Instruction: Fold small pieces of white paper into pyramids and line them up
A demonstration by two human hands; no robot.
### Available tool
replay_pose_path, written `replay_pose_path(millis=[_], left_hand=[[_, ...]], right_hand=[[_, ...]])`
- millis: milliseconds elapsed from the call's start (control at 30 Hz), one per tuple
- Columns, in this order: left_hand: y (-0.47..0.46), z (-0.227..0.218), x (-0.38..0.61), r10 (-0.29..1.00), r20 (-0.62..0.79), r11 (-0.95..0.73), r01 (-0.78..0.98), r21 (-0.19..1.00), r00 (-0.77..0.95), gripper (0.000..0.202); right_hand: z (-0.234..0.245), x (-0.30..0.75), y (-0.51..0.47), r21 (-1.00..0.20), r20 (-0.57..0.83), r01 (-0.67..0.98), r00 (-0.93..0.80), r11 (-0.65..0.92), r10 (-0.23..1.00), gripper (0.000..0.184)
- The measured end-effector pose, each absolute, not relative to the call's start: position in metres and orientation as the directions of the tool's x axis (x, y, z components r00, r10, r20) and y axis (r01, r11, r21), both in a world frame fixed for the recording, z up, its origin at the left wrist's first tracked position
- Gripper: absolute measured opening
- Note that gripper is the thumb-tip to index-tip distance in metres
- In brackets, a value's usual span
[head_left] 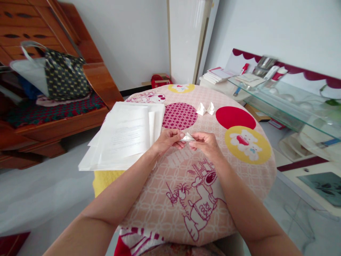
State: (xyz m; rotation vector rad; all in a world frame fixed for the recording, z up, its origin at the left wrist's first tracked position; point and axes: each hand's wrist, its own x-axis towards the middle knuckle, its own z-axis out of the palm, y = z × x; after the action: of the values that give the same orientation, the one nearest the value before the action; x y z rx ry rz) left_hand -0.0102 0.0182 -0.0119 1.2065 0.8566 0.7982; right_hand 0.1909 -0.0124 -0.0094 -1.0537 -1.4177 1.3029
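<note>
Between my two hands is a small piece of folded white paper (188, 137), peaked in the middle like a triangle. My left hand (170, 138) pinches its left end, and my right hand (204, 143) grips the right end with thumb and fingers. Both hands are held over the middle of the round table. Farther back lies a folded paper figure (205, 108) with two upright white points. To the left of my left hand rests a stack of white paper sheets (128, 131), the top one bearing lines of print.
A patterned pink cloth (160, 199) covers the table. At the right stands a glass shelf (287, 101) holding cups and papers. A wooden bench (64, 135) at the left carries a dark patterned bag (66, 74). A red object (160, 81) sits on the floor behind the table.
</note>
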Motion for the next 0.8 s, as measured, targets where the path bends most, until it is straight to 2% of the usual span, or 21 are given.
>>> replay_pose_path(millis=[100, 167, 233, 300, 400, 467, 700, 800], left_hand=[[0.018, -0.016, -0.008, 0.881, -0.166, 0.129, 0.112, 0.985, 0.442, 0.022], [0.017, -0.018, -0.007, 0.899, -0.173, 0.058, 0.28, 0.958, 0.403, 0.016], [0.016, -0.018, -0.006, 0.928, -0.11, -0.047, 0.404, 0.913, 0.356, 0.012], [0.015, -0.018, -0.006, 0.951, 0.013, -0.167, 0.477, 0.863, 0.309, 0.009], [0.014, -0.016, -0.005, 0.951, 0.163, -0.282, 0.513, 0.811, 0.264, 0.01], [0.014, -0.017, -0.003, 0.944, 0.191, -0.306, 0.496, 0.813, 0.269, 0.011], [0.015, -0.026, 0.004, 0.927, 0.146, -0.318, 0.516, 0.796, 0.346, 0.008], [0.016, -0.028, 0.005, 0.921, 0.118, -0.318, 0.542, 0.778, 0.371, 0.018]], right_hand=[[-0.015, 0.193, -0.008, -0.997, 0.043, 0.048, -0.229, 0.056, 0.972, 0.029], [-0.02, 0.196, -0.006, -0.987, 0.034, 0.147, -0.204, 0.065, 0.978, 0.03], [-0.024, 0.2, -0.003, -0.95, 0.079, 0.289, -0.143, 0.118, 0.987, 0.03], [-0.025, 0.203, -0.002, -0.892, 0.183, 0.402, -0.092, 0.204, 0.979, 0.03], [-0.024, 0.203, -0.002, -0.824, 0.322, 0.468, -0.08, 0.321, 0.943, 0.026], [-0.022, 0.2, -0.002, -0.802, 0.36, 0.476, -0.098, 0.361, 0.928, 0.023], [-0.029, 0.188, -0.002, -0.758, 0.359, 0.505, -0.207, 0.413, 0.91, 0.024], [-0.033, 0.186, -0.001, -0.739, 0.319, 0.546, -0.234, 0.395, 0.919, 0.025]])
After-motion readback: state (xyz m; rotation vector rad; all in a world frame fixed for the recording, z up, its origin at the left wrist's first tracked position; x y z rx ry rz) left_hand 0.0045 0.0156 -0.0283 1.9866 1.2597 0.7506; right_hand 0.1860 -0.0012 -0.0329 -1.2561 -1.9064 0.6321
